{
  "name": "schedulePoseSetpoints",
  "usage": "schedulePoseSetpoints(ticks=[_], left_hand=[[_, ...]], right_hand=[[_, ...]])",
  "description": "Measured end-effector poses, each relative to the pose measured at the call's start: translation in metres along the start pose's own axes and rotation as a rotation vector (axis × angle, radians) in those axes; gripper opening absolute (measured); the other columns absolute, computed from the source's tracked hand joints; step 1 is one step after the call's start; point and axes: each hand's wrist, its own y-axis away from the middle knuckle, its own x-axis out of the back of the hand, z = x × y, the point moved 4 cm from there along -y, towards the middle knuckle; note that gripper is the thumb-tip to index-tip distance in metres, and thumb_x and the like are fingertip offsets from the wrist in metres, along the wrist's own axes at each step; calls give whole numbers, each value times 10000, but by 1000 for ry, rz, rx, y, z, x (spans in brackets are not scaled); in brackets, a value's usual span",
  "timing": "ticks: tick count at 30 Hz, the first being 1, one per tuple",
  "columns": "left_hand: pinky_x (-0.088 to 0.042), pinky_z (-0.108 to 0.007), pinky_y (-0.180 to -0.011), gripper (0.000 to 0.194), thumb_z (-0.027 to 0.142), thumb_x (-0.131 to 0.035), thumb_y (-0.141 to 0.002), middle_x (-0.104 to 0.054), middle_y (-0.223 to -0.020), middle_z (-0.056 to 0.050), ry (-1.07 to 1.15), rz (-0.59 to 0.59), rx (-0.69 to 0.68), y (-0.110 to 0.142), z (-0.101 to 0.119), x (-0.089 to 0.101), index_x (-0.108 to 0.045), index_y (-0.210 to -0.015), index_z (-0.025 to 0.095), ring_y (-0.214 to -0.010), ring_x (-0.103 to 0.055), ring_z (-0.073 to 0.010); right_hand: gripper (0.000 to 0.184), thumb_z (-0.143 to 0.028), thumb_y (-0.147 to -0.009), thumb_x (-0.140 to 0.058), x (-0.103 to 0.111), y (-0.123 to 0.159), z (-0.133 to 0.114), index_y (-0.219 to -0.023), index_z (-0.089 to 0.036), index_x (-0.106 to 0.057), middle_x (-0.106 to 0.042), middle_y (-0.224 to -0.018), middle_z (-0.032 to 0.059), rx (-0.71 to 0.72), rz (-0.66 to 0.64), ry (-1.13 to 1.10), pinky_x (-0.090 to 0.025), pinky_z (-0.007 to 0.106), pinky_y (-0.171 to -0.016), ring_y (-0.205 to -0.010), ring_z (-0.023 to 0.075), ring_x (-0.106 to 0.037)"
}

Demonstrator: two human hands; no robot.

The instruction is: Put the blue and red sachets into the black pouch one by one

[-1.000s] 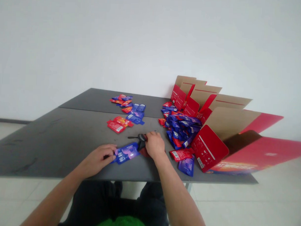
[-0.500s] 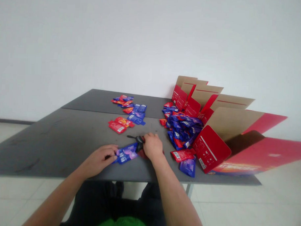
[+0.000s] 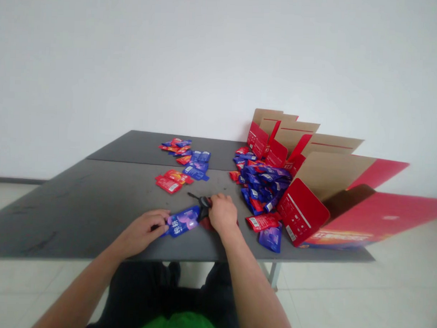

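one blue pouch (image 3: pixel 183 221) in left hand (image 3: pixel 143 231)

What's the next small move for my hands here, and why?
Perhaps lift the small black tool in your right hand slightly off the flat, shiny blue pouch: it hides the pouch's right end, while your left hand steadies the left end, so a look may help.

Blue pouch (image 3: pixel 185 221) beneath black tool (image 3: pixel 204 207).
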Motion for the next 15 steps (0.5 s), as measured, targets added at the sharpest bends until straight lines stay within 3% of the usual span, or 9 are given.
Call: schedulePoseSetpoints(ticks=[2, 4, 6, 8, 13, 15], left_hand=[[-518, -369, -1091, 364, 461, -550, -980, -777, -1143, -59, -6, 5, 2, 1, -2, 0, -703, -740, 234, -1247, -659, -262], [-506, -382, -1114, 372, 483, -549, -971, -776, -1163, -55, -23, 16, 33, 2, -10, -2, -724, -754, 237, -1232, -664, -266], [-500, -408, -1132, 364, 526, -565, -941, -767, -1218, -58, -27, 60, 83, 3, -16, -3, -764, -829, 243, -1225, -666, -278], [-496, -426, -1140, 373, 554, -574, -921, -747, -1283, -66, -20, 83, 116, 4, -18, -3, -786, -905, 248, -1232, -664, -286], [-500, -397, -1120, 393, 530, -540, -965, -764, -1194, -79, 16, -16, 65, 1, -7, -3, -712, -768, 238, -1281, -638, -280], [-497, -403, -1121, 408, 551, -542, -961, -761, -1192, -83, 23, -13, 84, 1, -8, -2, -694, -748, 238, -1300, -627, -287]], right_hand=[[200, -286, -1026, -514, 10, 6, -9, -1059, -220, -700, -681, -1146, 91, 21, 69, -25, -454, 344, -851, -1046, 252, -557], [161, -308, -1006, -559, 12, 20, -34, -1073, -234, -686, -673, -1169, 69, 175, 123, -70, -455, 338, -884, -1070, 246, -543], [135, -297, -983, -594, 3, 31, -57, -1064, -238, -685, -674, -1158, 53, 357, 84, -92, -454, 331, -917, -1081, 236, -538], [127, -282, -987, -590, -7, 32, -61, -1042, -233, -694, -681, -1131, 52, 417, 20, -83, -453, 325, -928, -1076, 229, -546], [226, -291, -1040, -506, -7, 5, -2, -1027, -208, -716, -693, -1104, 93, 22, 22, 12, -473, 336, -833, -1036, 253, -581], [233, -290, -1045, -499, -3, 12, 13, -1019, -206, -715, -694, -1087, 99, -28, 53, 18, -474, 338, -814, -1030, 259, -583]])
